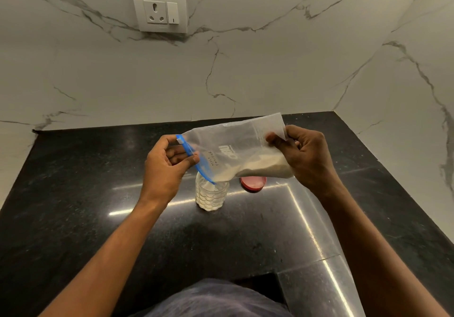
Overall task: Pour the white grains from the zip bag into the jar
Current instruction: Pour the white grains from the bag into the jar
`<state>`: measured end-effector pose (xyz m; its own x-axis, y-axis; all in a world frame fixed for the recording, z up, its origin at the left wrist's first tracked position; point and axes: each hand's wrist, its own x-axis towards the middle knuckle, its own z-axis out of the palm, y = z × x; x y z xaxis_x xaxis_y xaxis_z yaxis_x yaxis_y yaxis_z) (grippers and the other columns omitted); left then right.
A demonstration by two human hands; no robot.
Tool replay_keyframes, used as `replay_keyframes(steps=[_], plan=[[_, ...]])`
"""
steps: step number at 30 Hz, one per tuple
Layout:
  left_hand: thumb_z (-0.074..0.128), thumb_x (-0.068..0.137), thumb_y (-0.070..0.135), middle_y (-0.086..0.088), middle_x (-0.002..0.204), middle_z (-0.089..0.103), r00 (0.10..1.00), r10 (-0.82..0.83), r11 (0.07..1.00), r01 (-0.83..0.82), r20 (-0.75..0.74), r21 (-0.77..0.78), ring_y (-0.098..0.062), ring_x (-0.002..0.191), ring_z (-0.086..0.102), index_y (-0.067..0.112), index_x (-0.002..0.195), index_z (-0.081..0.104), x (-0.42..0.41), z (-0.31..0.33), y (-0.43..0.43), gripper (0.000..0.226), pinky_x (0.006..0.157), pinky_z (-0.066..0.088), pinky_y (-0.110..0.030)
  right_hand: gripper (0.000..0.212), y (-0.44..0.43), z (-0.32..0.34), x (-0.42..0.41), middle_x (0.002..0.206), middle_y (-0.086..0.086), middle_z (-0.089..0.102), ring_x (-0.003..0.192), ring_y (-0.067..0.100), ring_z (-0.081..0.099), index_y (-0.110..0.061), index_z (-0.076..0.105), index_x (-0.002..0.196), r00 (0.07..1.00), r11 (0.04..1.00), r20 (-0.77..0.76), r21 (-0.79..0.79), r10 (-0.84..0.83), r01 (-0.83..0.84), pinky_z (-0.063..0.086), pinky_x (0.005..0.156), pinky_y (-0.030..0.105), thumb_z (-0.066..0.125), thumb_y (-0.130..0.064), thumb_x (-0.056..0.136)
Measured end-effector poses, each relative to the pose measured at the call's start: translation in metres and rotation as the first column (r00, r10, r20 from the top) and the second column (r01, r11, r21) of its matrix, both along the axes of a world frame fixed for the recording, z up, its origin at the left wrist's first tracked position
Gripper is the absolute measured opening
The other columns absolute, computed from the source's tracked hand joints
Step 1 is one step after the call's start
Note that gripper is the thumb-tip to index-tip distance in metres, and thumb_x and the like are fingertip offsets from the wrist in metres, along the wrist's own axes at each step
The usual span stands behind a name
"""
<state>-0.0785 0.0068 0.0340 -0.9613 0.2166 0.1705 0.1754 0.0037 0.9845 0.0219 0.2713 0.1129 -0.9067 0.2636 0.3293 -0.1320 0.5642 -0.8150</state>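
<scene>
A clear zip bag (235,145) with a blue zip strip is held tilted above a clear plastic jar (211,196) on the black counter. My left hand (164,167) pinches the blue zip end, which points down into the jar's mouth. My right hand (304,154) grips the bag's raised bottom end. White grains (265,167) lie along the bag's lower edge and run toward the opening. The jar holds white grains up to most of its height.
A red jar lid (253,183) lies on the black granite counter (98,218) just right of the jar, under the bag. Marble walls meet in a corner at the back right. A wall socket (159,10) sits high on the back wall.
</scene>
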Motion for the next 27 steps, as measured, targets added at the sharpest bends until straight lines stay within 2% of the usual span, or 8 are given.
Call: replay_keyframes(steps=[5, 8, 10, 15, 19, 21, 25, 27], plan=[[0.082, 0.085, 0.005, 0.007, 0.104, 0.079, 1.0, 0.009, 1.0, -0.009, 0.002, 0.006, -0.011, 0.101, 0.078, 0.025, 0.114, 0.064, 0.0, -0.002, -0.001, 0.04, 0.083, 0.064, -0.023, 0.015, -0.005, 0.008, 0.002, 0.084, -0.006, 0.072, 0.08, 0.023, 0.073, -0.029, 0.067, 0.08, 0.998, 0.998, -0.057, 0.065, 0.002, 0.002, 0.063, 0.068, 0.04, 0.074, -0.042, 0.083], [0.083, 0.085, 0.002, -0.004, 0.111, 0.078, 1.0, 0.013, 1.0, -0.013, 0.003, 0.004, -0.017, 0.102, 0.079, 0.011, 0.122, 0.063, 0.0, -0.005, -0.001, 0.043, 0.086, 0.065, -0.029, 0.032, -0.005, 0.01, 0.001, 0.087, 0.007, 0.076, 0.08, 0.028, 0.075, -0.009, 0.074, 0.087, 0.998, 0.998, -0.065, 0.064, -0.007, 0.011, 0.064, 0.067, 0.05, 0.075, -0.041, 0.084], [0.083, 0.085, 0.003, -0.006, 0.113, 0.078, 1.0, 0.008, 1.0, -0.008, 0.003, -0.001, -0.017, 0.104, 0.078, 0.009, 0.124, 0.063, 0.0, -0.006, 0.0, 0.044, 0.087, 0.065, -0.031, 0.027, -0.003, 0.009, 0.0, 0.091, 0.014, 0.077, 0.083, 0.033, 0.075, -0.001, 0.075, 0.095, 0.999, 0.999, -0.036, 0.05, -0.003, 0.005, 0.061, 0.069, 0.056, 0.074, -0.028, 0.093], [0.082, 0.085, 0.003, -0.001, 0.111, 0.078, 1.0, 0.008, 1.0, -0.008, 0.01, 0.017, -0.015, 0.102, 0.079, 0.019, 0.118, 0.064, 0.001, -0.005, -0.001, 0.041, 0.086, 0.064, -0.028, 0.026, -0.004, 0.01, 0.001, 0.079, 0.004, 0.071, 0.077, 0.026, 0.07, -0.01, 0.069, 0.078, 0.997, 0.992, -0.057, 0.12, -0.043, 0.049, 0.061, 0.067, 0.04, 0.08, -0.033, 0.086], [0.082, 0.085, 0.005, 0.0, 0.113, 0.077, 1.0, 0.002, 1.0, -0.003, 0.012, 0.019, -0.014, 0.104, 0.078, 0.026, 0.117, 0.063, 0.002, -0.004, -0.002, 0.042, 0.084, 0.064, -0.026, 0.026, -0.004, 0.011, 0.0, 0.086, 0.012, 0.076, 0.08, 0.032, 0.073, -0.003, 0.074, 0.088, 0.999, 0.998, -0.031, 0.064, -0.017, 0.019, 0.061, 0.07, 0.054, 0.075, -0.029, 0.092], [0.082, 0.085, 0.005, -0.001, 0.113, 0.077, 1.0, 0.006, 1.0, -0.006, 0.014, 0.022, -0.014, 0.104, 0.078, 0.026, 0.117, 0.063, 0.002, -0.004, -0.002, 0.042, 0.085, 0.064, -0.026, 0.026, -0.006, 0.012, 0.0, 0.087, 0.01, 0.076, 0.08, 0.03, 0.074, -0.005, 0.076, 0.09, 1.0, 0.998, -0.023, 0.064, 0.0, 0.002, 0.061, 0.068, 0.055, 0.075, -0.03, 0.092], [0.081, 0.085, 0.005, -0.002, 0.112, 0.077, 1.0, 0.004, 1.0, -0.004, 0.023, 0.019, -0.014, 0.104, 0.078, 0.021, 0.12, 0.062, 0.003, -0.004, -0.003, 0.043, 0.084, 0.064, -0.025, 0.054, -0.007, 0.017, 0.001, 0.084, 0.014, 0.075, 0.078, 0.035, 0.073, -0.001, 0.072, 0.084, 0.996, 0.989, -0.077, 0.138, -0.036, 0.046, 0.061, 0.067, 0.055, 0.073, -0.055, 0.076], [0.081, 0.085, 0.005, 0.0, 0.113, 0.077, 1.0, 0.001, 1.0, -0.001, 0.027, 0.015, -0.013, 0.104, 0.078, 0.023, 0.119, 0.062, 0.004, -0.004, -0.003, 0.043, 0.084, 0.064, -0.025, 0.045, -0.006, 0.017, -0.001, 0.085, 0.015, 0.075, 0.079, 0.036, 0.072, -0.001, 0.073, 0.086, 0.998, 0.995, -0.059, 0.098, -0.018, 0.024, 0.06, 0.067, 0.056, 0.073, -0.046, 0.086]])
